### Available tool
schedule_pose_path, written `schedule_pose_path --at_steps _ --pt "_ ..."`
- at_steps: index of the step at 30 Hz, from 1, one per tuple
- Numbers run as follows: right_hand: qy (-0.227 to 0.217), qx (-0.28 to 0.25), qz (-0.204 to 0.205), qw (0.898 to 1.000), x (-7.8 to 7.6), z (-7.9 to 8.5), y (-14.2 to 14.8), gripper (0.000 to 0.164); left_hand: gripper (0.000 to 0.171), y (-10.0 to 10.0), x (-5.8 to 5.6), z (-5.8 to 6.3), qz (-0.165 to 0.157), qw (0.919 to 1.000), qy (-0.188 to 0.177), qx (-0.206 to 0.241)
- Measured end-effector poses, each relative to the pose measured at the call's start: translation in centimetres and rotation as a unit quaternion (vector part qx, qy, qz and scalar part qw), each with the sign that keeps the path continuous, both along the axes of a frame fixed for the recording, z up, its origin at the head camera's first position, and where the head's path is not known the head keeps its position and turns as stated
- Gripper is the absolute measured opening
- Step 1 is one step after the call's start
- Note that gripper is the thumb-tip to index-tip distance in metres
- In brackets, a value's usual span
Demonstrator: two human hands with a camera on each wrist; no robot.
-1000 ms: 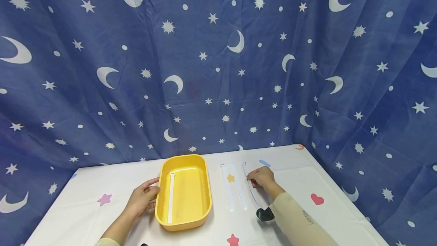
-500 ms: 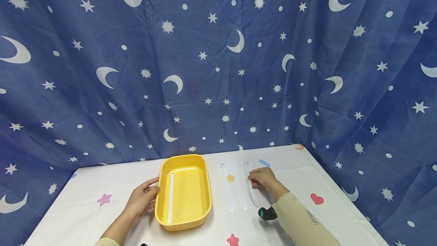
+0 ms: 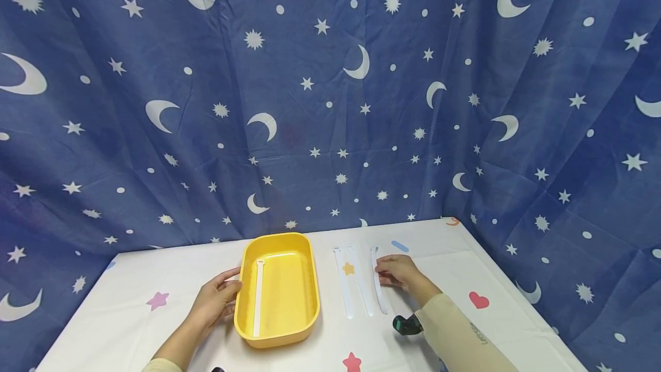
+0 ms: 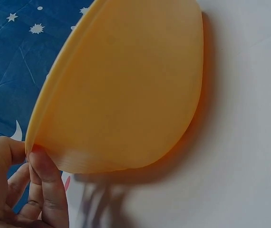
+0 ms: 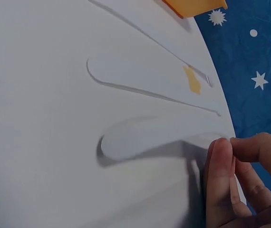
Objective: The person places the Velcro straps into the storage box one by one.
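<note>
The yellow tray stands left of centre on the table in the head view. My left hand holds its left side, and the left wrist view shows thumb and fingers pinching the rim. A white strap with a small slotted head lies lengthwise inside the tray. On the right, my right hand pinches the edge of another white strap near its far end. In the right wrist view this strap is slightly bent, its rounded near end casting a shadow on the cloth.
Two more white straps, the left one and the right one, lie side by side between tray and right hand. A white tablecloth with printed shapes covers the table. A blue curtain hangs behind it.
The strap in my right hand has turned from edge-on to showing its flat side, and its near end has swung left. My right hand has shifted very slightly right. My left hand stays put.
</note>
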State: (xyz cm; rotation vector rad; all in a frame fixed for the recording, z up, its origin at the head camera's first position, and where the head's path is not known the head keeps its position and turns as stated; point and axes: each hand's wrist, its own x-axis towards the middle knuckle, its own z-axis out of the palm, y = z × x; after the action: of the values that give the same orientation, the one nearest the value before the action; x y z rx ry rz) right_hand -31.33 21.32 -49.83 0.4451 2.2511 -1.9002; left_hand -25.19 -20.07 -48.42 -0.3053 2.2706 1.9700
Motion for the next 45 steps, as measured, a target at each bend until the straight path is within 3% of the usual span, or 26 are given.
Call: schedule_pose_path --at_steps 17,45 --pt "-0.002 -0.048 -0.007 0.999 0.3 -0.2 0.1 0.04 0.051 0.0 0.0 -0.3 -0.002 1.0 0.007 -0.004" --pt "-0.024 -0.075 0.031 0.996 1.4 1.9 -0.8 0.055 0.051 0.0 0.0 -0.2 -0.002 1.0 0.003 -0.004"
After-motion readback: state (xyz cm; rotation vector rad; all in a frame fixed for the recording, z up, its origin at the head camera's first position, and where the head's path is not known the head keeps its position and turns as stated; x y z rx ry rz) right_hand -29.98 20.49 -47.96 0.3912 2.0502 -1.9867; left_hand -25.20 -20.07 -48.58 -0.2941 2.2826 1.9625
